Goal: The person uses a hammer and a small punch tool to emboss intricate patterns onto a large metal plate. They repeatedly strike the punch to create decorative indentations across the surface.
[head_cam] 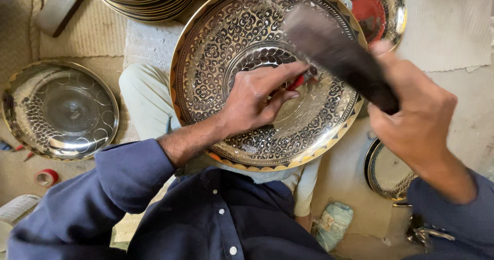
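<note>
Left hand [252,103] pinches red-handled chisel [302,80] upright on engraved plate [216,59] propped on lap | right hand [411,113] grips blurred dark mallet [337,54], probably mid-swing.

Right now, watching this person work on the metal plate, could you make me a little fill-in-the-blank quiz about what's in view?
1. The left hand presses a thin tool with a ____ handle against the engraved plate.
2. The right hand swings a dark, blurred ____ above it.
3. The plain shiny plate lies on the person's ____ side.
4. The person's sleeves are dark ____.

Missing words: red; mallet; left; blue
</note>
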